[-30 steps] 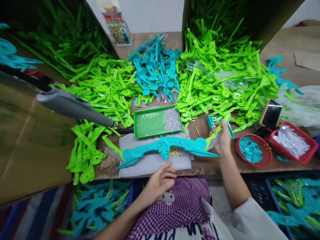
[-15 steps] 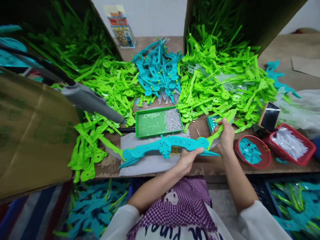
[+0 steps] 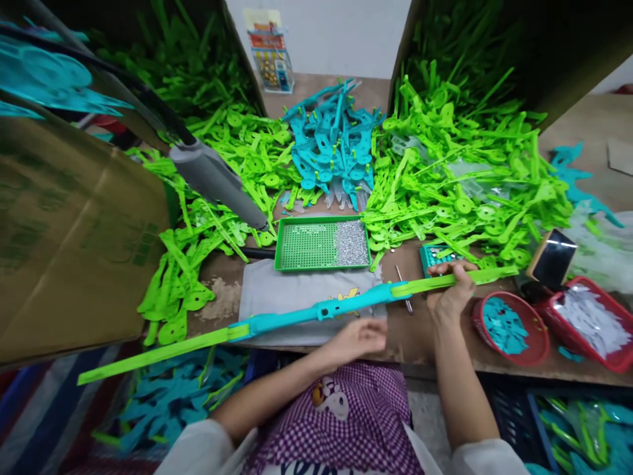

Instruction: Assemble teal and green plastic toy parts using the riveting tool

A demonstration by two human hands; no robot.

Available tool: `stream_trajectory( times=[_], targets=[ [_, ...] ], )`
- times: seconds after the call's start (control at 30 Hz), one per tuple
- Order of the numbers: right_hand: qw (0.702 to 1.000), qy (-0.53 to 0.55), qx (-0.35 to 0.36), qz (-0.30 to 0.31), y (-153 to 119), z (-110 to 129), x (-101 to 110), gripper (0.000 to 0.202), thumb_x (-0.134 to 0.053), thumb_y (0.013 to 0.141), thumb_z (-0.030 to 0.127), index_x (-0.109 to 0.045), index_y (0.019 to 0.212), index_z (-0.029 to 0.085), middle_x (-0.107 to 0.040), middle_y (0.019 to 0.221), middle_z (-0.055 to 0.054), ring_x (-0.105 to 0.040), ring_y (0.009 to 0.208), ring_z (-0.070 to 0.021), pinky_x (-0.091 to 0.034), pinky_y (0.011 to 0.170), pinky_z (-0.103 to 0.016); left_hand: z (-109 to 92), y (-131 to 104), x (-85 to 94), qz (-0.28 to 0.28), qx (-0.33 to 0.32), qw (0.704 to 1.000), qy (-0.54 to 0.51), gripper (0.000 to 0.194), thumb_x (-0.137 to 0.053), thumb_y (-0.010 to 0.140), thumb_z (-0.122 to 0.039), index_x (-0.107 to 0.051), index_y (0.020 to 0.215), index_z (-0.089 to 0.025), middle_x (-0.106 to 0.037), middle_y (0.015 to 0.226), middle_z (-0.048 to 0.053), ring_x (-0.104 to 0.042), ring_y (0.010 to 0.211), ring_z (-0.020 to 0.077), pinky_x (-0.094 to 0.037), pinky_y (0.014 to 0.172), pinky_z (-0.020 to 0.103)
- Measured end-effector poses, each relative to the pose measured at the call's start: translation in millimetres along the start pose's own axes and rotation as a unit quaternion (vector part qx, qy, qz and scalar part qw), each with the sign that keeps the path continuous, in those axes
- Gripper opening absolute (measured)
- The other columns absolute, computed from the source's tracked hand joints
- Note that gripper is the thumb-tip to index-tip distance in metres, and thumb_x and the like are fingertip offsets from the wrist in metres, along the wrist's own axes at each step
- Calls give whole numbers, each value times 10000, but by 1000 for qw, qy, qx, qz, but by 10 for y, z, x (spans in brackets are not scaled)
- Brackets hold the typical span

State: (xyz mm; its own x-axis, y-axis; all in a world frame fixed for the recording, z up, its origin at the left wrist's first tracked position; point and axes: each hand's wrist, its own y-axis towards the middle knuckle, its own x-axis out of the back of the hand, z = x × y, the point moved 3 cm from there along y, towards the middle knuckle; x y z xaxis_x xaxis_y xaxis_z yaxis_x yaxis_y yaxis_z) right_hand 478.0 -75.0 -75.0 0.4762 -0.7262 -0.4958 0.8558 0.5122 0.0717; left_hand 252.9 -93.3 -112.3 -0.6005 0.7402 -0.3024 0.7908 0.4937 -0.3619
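A toy bow (image 3: 316,313) with a turquoise middle and two lime-green limbs spans the front of the table, turned edge-on. My right hand (image 3: 452,297) is closed around its right limb. The left limb (image 3: 158,356) sticks out past the table edge. Just below the turquoise middle, my left hand (image 3: 359,340) is off the bow, fingers loosely curved and nothing visible in them. Under the bow lies a grey cloth (image 3: 262,284). A screwdriver-like rod (image 3: 403,284) lies behind the right limb, partly covered by the bow.
A green tray (image 3: 306,247) holds small silver pieces. Lime-green limbs (image 3: 469,198) and turquoise parts (image 3: 336,142) are heaped behind. A grey power driver (image 3: 217,181) hangs at left, beside a cardboard box (image 3: 74,231). Red baskets (image 3: 534,349) and a phone (image 3: 554,257) stand right.
The bow has rolled from face-up to edge-on, its limbs now stretched outward. My left hand has let go of it and drawn back. The right hand still grips the limb. The view has shifted left.
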Motion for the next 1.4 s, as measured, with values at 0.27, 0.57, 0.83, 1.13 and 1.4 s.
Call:
stream_trajectory(
  times=[0.27,0.57,0.83,1.13,1.4],
  targets=[
    [999,-17,9,-31,-56,-171,65,105,-562,688,261,-476,735,223,-512,503,91,-493,486,-109,-470,554,-267,-727,-1173,772,-252,-278,692,617,529,-689,819,-261,-515,1315,-204,-616,1212,131,-567,1131,270,-463,959,438],
    [995,-67,-65,-19,-579,-137,347,178,-538,673,291,-578,824,207,-596,846,18,-597,826,-144,-493,768,-313,-644,-1088,1252,-172,-170,601,762,445,-572,896,-238,-496,1333,-200,-658,1029,89,-614,901,229,-468,801,369],
    [846,-254,-422,205,-1181,-119,767,428,-652,714,569,-647,867,168,-646,733,-33,-590,573,-154,-469,495,-276,-204,-1041,1476,-187,-237,588,750,428,-550,915,-257,-502,1338,-215,-655,1041,93,-606,967,217,-450,850,362],
    [791,-541,30,284,-442,276,4,315,-597,807,513,-670,819,207,-663,726,-54,-595,647,-183,-458,611,-298,-205,-1111,1595,-173,-195,647,716,470,-586,885,-395,-541,1317,-215,-653,1103,111,-609,972,236,-460,892,409],
    [604,-473,125,629,-1366,-191,-1070,254,-429,961,338,-628,1050,208,-681,976,-86,-635,922,-227,-483,801,-363,-495,-1260,1694,-245,-193,689,655,342,-543,916,-305,-589,1248,-233,-622,1183,105,-573,1087,223,-460,939,396]
  ],
)
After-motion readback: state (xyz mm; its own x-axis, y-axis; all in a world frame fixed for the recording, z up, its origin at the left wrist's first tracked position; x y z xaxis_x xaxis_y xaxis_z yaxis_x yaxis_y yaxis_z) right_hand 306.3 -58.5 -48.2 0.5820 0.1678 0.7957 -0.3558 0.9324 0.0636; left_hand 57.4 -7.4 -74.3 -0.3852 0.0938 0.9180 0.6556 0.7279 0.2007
